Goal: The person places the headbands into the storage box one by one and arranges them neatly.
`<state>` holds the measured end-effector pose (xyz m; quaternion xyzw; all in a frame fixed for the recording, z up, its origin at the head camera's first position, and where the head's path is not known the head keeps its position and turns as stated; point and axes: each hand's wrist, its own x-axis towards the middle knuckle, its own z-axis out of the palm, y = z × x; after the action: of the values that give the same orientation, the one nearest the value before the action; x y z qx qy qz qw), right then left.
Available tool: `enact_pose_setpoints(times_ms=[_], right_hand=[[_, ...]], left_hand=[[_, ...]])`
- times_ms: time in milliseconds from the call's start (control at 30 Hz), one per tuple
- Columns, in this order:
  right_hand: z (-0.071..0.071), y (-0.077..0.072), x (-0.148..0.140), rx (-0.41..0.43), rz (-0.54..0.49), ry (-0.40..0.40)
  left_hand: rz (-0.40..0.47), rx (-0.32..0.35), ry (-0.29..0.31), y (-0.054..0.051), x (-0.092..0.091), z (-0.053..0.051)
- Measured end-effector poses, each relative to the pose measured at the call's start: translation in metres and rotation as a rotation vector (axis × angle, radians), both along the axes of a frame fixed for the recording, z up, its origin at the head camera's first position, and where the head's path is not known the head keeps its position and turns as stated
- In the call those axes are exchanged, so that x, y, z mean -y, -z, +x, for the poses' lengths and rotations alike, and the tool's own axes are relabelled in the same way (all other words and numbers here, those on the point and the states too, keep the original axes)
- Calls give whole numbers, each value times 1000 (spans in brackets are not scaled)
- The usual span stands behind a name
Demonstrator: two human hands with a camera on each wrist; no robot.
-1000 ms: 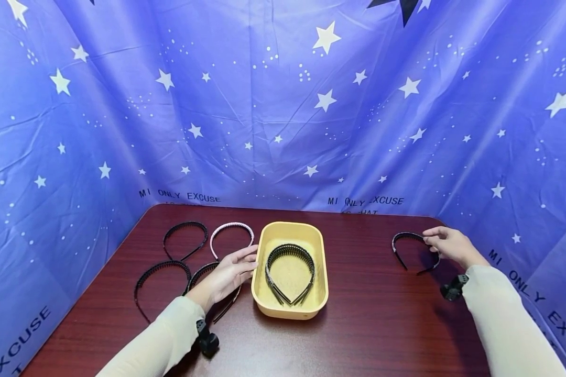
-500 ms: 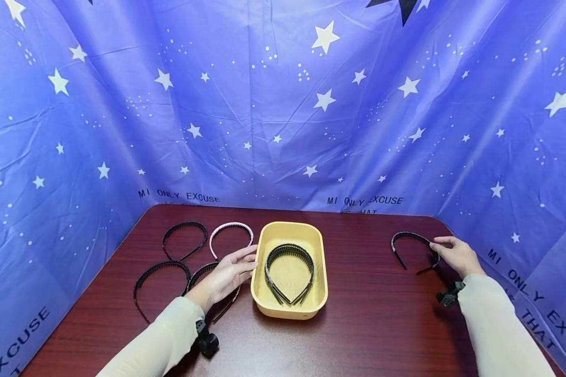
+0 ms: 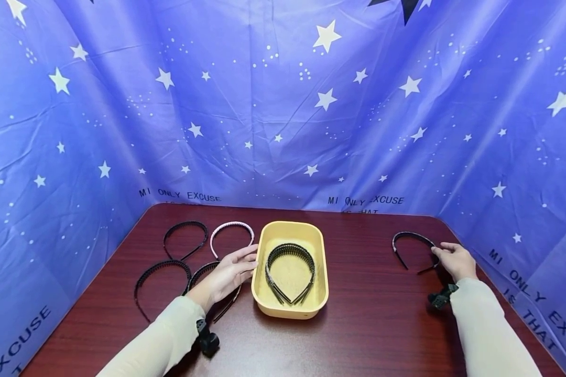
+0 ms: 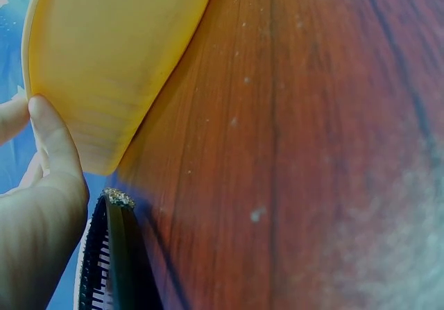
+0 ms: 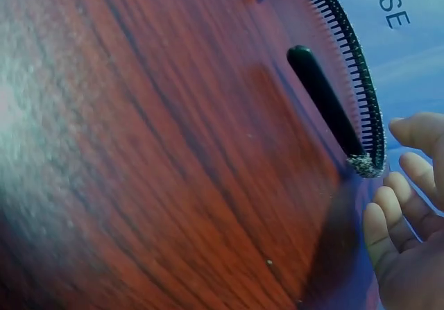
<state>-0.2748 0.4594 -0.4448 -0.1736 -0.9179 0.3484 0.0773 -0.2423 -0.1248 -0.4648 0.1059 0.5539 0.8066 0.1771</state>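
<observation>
In the head view a yellow plastic box (image 3: 324,283) stands mid-table, holding several dark toothed headbands (image 3: 290,247). My left hand (image 3: 226,275) touches the box's left side near the rim, fingers extended. In the left wrist view the thumb (image 4: 57,143) lies against the box's outer wall (image 4: 125,67). At right, one black headband (image 3: 412,234) with a glittery trim is on the table. My right hand (image 3: 456,261) is beside its right side, fingers relaxed. The right wrist view shows a small gap between the fingers (image 5: 416,130) and the headband (image 5: 357,67).
Left of the box lie a pink headband (image 3: 231,225) and several black ones, including a headband (image 3: 162,264) at the near left. One headband (image 3: 231,309) is partly under my left hand. A blue star-printed curtain (image 3: 264,104) surrounds the dark red table (image 3: 368,314).
My right hand has drawn back slightly, from fingers over the right headband's upper side to beside its right side. The headband stays put. My left hand and the box have not moved.
</observation>
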Motion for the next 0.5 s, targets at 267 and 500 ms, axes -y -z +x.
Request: enact_pose_setpoints(times_ms=[267,500], right_hand=[[1,4,3,39,-67,39],[3,3,-3,100,-112,-39]], left_hand=[[2,-4,9,0,1,0],[-13,-15,13,-1,0,0]])
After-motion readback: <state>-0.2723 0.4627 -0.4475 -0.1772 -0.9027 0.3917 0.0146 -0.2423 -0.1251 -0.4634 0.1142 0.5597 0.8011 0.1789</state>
